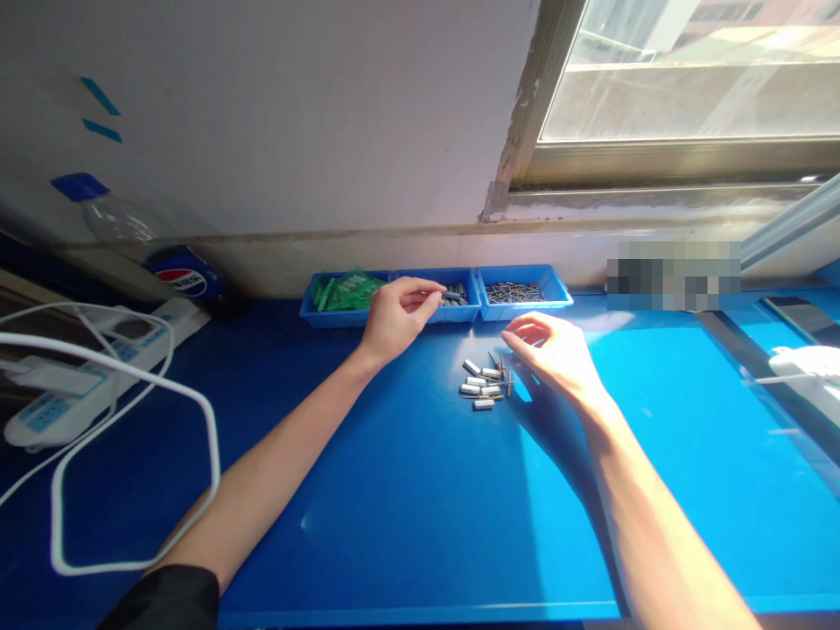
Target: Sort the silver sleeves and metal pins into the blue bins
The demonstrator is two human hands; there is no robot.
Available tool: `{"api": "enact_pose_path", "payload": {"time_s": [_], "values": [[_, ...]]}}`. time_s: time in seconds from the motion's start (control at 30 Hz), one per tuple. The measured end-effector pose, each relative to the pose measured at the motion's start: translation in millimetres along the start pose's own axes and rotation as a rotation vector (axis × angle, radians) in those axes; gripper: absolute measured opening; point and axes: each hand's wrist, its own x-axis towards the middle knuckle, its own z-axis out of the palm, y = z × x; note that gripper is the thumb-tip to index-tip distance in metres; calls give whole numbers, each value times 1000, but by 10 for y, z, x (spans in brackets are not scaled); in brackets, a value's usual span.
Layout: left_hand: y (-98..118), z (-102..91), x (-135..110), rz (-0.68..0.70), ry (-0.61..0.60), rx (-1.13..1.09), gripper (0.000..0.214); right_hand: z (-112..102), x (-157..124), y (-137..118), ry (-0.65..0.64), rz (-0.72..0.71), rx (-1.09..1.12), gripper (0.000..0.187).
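Blue tabletop (394, 525) is noted lower frame. Left hand (394, 319) is placed at middle tray (459, 314), upper centre, fingers (430, 303) pressed together over grey parts (459, 297). Right hand (555, 350), fingers (525, 337) loosely spread, is held beside metal pieces (484, 385), centre.

I'm seeing tabletop (407, 507) as smooth blue plastic, glossy, glaring toward 3 o'clock. Reading small cylinders (482, 385) as bright polished metal. Trays (525, 309) at 12 o'clock looking blue moulded plastic, slight sheen. Green packets (345, 289) inside showing crinkly glossy film; pins (515, 291) at 1 o'clock glinting dull metal. Cable (210, 429) at 9 o'clock looking matt white rubber. Wall (295, 114) appearing matt, chalky.
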Motion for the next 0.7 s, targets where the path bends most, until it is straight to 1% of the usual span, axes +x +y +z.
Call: {"api": "enact_pose_path", "payload": {"time_s": [0.13,0.17,0.23,0.33,0.43,0.5,0.57,0.63,0.7], "values": [[71,91,-101,91,-286,117,14,-4,-33,36,-119,-30,-74,18],[85,113,-124,121,-339,149,14,14,-42,43,-128,-37,-80,18],[99,144,-157,175,-399,200,15,54,-58,49,-118,-58,-58,15],[82,162,-173,207,-425,238,16,110,-81,23,-89,-90,-26,12],[34,165,-176,204,-436,241,16,169,-102,-49,-71,-71,-108,12],[-2,171,-184,195,-440,244,17,206,-108,-98,-66,-46,-99,14],[-35,184,-198,186,-447,254,18,230,-103,-126,-93,-10,-11,20],[-64,198,-212,175,-458,275,20,234,-85,-128,-152,33,64,24],[-91,212,-221,165,-453,292,22,221,-59,-114,-201,56,77,25]]}}
